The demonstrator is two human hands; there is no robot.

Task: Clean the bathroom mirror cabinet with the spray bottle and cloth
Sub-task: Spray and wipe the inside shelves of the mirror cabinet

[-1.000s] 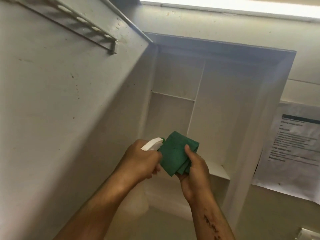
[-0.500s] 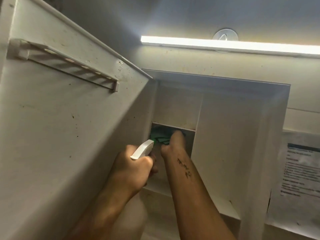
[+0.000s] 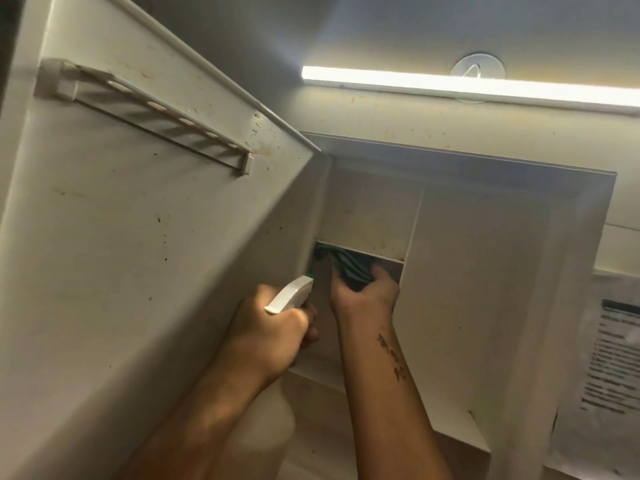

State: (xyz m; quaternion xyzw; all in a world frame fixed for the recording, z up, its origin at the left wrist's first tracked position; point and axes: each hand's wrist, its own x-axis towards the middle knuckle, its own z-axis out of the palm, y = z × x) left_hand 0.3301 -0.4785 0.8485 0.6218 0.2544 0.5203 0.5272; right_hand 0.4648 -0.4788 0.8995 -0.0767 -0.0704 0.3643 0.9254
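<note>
The white mirror cabinet (image 3: 485, 258) stands open, its door (image 3: 138, 254) swung out to the left. My left hand (image 3: 266, 337) grips the neck of a white spray bottle (image 3: 291, 294), nozzle aimed up toward the cabinet; the bottle's body (image 3: 266, 434) hangs below my wrist. My right hand (image 3: 365, 296) reaches into the left compartment and holds the folded green cloth (image 3: 349, 268) against the underside of the small shelf (image 3: 363, 255). Part of the cloth is hidden in shadow.
A slotted white rail (image 3: 149, 112) is fixed to the inside of the door. A bright strip light (image 3: 467, 86) runs above the cabinet. A printed paper notice (image 3: 606, 368) hangs on the wall at right. A vertical divider (image 3: 414, 244) splits the cabinet interior.
My right hand carried the cloth from in front of the cabinet up into the left compartment and now presses it under the shelf. My view tilted upward. The left hand kept the bottle.
</note>
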